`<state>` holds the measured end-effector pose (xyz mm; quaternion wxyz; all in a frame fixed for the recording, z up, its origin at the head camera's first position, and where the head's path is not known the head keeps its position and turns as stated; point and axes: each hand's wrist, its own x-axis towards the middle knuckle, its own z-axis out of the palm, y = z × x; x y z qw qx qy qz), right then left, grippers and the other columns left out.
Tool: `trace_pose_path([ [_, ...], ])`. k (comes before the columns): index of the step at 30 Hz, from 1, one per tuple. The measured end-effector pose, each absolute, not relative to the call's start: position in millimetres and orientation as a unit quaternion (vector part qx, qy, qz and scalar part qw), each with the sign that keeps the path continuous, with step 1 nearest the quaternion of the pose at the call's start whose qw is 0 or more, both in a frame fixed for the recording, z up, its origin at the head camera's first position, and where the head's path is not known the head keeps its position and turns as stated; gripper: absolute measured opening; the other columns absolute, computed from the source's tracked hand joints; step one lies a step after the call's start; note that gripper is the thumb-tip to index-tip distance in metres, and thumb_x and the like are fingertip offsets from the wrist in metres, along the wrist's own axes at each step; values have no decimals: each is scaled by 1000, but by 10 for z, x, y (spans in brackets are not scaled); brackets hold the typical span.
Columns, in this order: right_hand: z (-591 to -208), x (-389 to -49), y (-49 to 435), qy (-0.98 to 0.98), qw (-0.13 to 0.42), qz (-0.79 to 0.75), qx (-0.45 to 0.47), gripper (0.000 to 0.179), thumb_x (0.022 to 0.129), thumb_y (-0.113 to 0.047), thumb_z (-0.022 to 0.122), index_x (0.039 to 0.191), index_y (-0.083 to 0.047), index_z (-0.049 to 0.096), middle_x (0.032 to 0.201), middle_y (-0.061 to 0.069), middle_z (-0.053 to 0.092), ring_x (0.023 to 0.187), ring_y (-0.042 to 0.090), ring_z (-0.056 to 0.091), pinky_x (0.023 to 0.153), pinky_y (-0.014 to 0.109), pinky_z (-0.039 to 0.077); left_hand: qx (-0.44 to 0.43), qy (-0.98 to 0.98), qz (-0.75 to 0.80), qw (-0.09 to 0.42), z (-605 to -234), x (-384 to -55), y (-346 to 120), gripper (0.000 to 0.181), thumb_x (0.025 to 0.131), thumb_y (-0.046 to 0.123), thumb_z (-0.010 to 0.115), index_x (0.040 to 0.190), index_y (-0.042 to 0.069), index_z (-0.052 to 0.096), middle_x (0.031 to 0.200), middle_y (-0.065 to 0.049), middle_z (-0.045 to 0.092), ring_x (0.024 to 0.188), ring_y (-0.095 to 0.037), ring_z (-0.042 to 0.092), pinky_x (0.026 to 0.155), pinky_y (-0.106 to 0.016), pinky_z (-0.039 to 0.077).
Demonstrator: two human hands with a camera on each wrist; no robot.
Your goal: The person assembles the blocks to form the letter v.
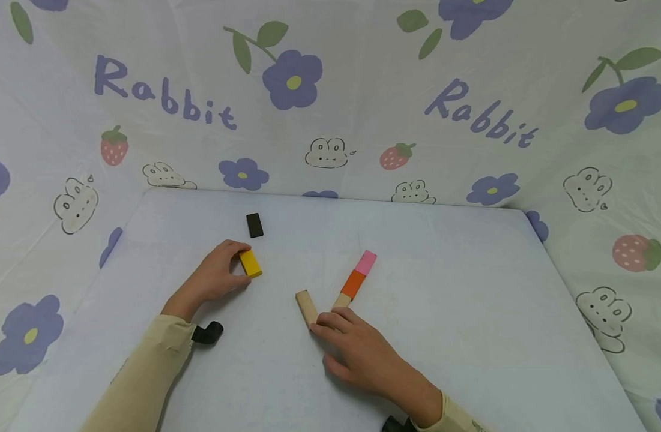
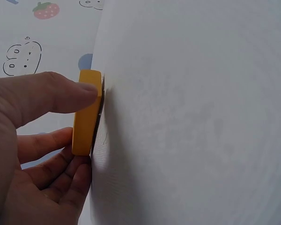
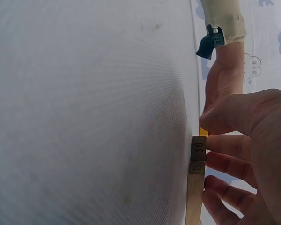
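In the head view my left hand (image 1: 217, 273) pinches a yellow block (image 1: 250, 263) between thumb and fingers. The left wrist view shows this yellow block (image 2: 87, 115) standing on its narrow side at the table surface. My right hand (image 1: 365, 354) rests its fingertips on two plain wooden blocks, a left one (image 1: 307, 309) and a right one (image 1: 341, 301), whose near ends meet in a V. Its thumb stays apart from them. Numbers mark their ends in the right wrist view; one wooden block (image 3: 198, 149) reads 50. Fingers partly hide both.
An orange block (image 1: 353, 284) and a pink block (image 1: 366, 263) continue the right wooden block in a slanting line. A black block (image 1: 254, 225) lies beyond the yellow one. The white table (image 1: 470, 300) meets a printed cloth (image 1: 362, 108) behind it.
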<state>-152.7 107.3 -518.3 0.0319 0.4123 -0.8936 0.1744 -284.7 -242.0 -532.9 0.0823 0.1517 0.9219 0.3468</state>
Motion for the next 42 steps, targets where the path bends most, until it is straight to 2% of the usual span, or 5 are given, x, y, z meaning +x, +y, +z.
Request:
trace_pose_path([
  [16, -5179, -1542, 1089, -894, 32, 177, 410, 48, 93, -13, 78, 141, -11, 72, 135, 0, 63, 128, 20, 53, 107, 36, 51, 164, 913, 367, 74, -5298, -2839, -2377, 66, 93, 8, 84, 151, -6, 54, 151, -25, 52, 138, -40, 53, 119, -53, 41],
  [30, -5179, -1556, 1089, -894, 24, 186, 407, 48, 94, -14, 77, 141, -10, 72, 137, 2, 63, 129, 21, 53, 108, 37, 50, 162, 915, 362, 76, -5243, -2830, -2255, 67, 94, 15, 85, 151, -3, 54, 151, -22, 52, 131, -38, 56, 116, -54, 45],
  [42, -5200, -1538, 1074, -896, 17, 188, 402, 47, 94, -14, 78, 141, -10, 73, 136, 1, 64, 129, 21, 53, 108, 36, 50, 164, 914, 363, 81, -5228, -2797, -2178, 66, 92, 12, 86, 149, -3, 56, 149, -21, 53, 129, -38, 57, 114, -54, 47],
])
